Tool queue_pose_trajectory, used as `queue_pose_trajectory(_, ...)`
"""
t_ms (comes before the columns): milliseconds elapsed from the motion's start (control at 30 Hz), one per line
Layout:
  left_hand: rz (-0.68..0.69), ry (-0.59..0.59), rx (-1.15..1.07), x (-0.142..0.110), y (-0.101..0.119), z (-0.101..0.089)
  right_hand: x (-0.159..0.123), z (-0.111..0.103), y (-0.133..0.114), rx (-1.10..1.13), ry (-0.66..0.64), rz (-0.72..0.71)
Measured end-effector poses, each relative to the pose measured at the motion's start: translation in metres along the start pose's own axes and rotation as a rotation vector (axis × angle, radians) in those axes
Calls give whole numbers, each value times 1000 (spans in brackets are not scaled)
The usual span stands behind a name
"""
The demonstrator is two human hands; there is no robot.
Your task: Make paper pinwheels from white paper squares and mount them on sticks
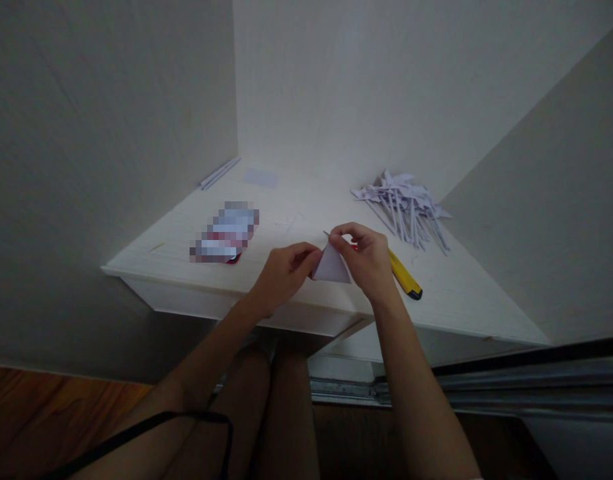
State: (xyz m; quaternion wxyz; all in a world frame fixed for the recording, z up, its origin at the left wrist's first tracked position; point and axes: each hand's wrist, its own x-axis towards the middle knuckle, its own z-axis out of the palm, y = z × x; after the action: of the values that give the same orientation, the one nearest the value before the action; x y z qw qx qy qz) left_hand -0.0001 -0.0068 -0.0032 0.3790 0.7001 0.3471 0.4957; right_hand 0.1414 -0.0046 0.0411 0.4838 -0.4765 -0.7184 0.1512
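A white triangular piece of folded paper (pixel 332 267) is held up between my two hands, just above the desk's front edge. My left hand (pixel 289 268) pinches its left side between thumb and fingers. Near the upper tip, my right hand (pixel 363 257) has its thumb and forefinger closed on the same paper. A thin grey point sticks out to the left of that tip; I cannot tell what it is. Partly behind my right hand lies a yellow utility knife (pixel 405 275) with a black end. Something small and red beside that hand is mostly hidden.
On the white desk (pixel 306 303), a heap of folded paper shapes on rolled paper sticks (pixel 403 200) lies at the back right. Rolled paper sticks (pixel 220 173) and a small paper rectangle (pixel 260 177) are at the back left. A blurred-out flat object (pixel 226 233) lies left. Walls enclose the desk.
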Motion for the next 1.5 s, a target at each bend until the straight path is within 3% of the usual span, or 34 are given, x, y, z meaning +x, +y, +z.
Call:
queue_pose_trajectory(100, -150, -94, -283, -2, -1, 1, -1, 4, 1, 34, 81, 31)
queue_pose_trajectory(167, -225, -132, -357, -2, -1, 0, -2, 5, 0, 46, 94, 33)
queue_pose_trajectory(400, -325, -249, -305, 7, 2, -11, -12, 13, 11, 144, 188, 86)
queue_pose_trajectory(633, -1, -63, -85, 4, 0, -10, -19, 27, 29, 397, 370, 225)
queue_pose_trajectory(967, -56, 260, -105, -3, -9, 11, -20, 33, 22, 402, 389, 250)
queue_pose_trajectory(1233, 21, 208, 38, -6, -7, 5, -20, 33, 26, 430, 395, 282)
queue_pose_trajectory(1367, 276, 194, 218, -9, -10, 0, -19, 30, 29, 394, 395, 268)
queue_pose_trajectory(1500, 482, 165, 261, -9, -16, -6, -19, 28, 29, 321, 382, 250)
